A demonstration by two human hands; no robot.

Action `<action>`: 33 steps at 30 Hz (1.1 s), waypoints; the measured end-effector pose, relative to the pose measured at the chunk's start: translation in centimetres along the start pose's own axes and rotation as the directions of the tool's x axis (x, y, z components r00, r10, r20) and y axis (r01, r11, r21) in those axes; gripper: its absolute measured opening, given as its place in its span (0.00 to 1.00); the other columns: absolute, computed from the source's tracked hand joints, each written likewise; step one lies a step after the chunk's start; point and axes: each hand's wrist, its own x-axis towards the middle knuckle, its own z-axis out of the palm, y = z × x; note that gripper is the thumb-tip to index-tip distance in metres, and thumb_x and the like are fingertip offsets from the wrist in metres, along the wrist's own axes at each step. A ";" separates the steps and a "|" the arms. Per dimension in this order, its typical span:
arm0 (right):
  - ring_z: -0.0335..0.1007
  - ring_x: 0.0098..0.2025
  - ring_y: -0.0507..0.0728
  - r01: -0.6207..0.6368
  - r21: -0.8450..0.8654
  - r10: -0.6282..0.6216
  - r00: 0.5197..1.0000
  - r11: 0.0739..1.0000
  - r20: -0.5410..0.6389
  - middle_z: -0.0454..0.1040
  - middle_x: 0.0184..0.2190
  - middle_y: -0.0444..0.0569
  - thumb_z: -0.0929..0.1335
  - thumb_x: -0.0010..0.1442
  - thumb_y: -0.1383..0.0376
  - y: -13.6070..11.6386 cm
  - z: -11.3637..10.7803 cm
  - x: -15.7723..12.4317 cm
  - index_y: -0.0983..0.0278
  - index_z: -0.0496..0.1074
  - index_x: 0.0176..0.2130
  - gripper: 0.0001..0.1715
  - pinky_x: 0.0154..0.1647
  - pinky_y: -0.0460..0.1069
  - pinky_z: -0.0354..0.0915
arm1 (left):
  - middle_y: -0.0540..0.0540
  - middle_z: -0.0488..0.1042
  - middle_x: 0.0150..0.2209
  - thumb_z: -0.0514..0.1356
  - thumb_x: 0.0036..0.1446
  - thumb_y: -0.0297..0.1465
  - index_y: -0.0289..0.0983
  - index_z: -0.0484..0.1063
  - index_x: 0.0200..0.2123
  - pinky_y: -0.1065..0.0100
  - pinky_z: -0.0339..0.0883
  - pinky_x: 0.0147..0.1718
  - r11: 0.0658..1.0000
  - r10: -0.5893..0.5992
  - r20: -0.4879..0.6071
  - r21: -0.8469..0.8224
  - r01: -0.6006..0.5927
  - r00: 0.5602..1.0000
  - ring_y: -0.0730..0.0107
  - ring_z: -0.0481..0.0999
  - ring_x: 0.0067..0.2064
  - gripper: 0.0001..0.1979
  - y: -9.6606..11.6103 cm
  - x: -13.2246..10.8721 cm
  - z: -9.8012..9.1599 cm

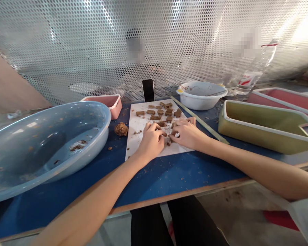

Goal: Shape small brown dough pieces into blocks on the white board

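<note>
Forearms are being held out toward the board — at its middle a dough bit is being pinched by left hand and right hand, fingers curled narrow. Shaping, seemingly — gentle pressure is being called for.

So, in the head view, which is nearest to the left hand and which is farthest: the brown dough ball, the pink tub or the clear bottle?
1. The brown dough ball: on the table, just left of the left hand.
2. The pink tub: further back on the left, beside the blue basin.
3. The clear bottle: far back on the right, beyond the white bowl.
</note>
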 end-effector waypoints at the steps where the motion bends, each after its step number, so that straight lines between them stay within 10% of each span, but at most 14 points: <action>1: 0.73 0.46 0.63 0.004 -0.005 -0.004 1.000 1.000 -0.012 0.79 0.35 0.52 0.70 0.72 0.57 0.1 -0.1 0.0 0.62 0.78 0.28 0.21 0.52 0.61 0.53 | 0.39 0.77 0.44 0.58 0.66 0.18 0.38 0.86 0.38 0.48 0.73 0.58 1.000 0.000 0.000 0.000 0.000 1.000 0.50 0.70 0.52 0.17 0.0 0.0 0.0; 33: 0.76 0.52 0.65 0.023 0.178 -0.047 0.990 0.984 0.134 0.81 0.47 0.50 0.76 0.67 0.55 2.4 -1.2 0.2 0.57 0.85 0.40 0.09 0.54 0.59 0.53 | 0.39 0.78 0.45 0.59 0.67 0.17 0.37 0.86 0.39 0.49 0.73 0.59 1.000 -0.008 0.003 -0.022 0.008 1.000 0.51 0.71 0.53 0.16 -0.1 -0.1 0.3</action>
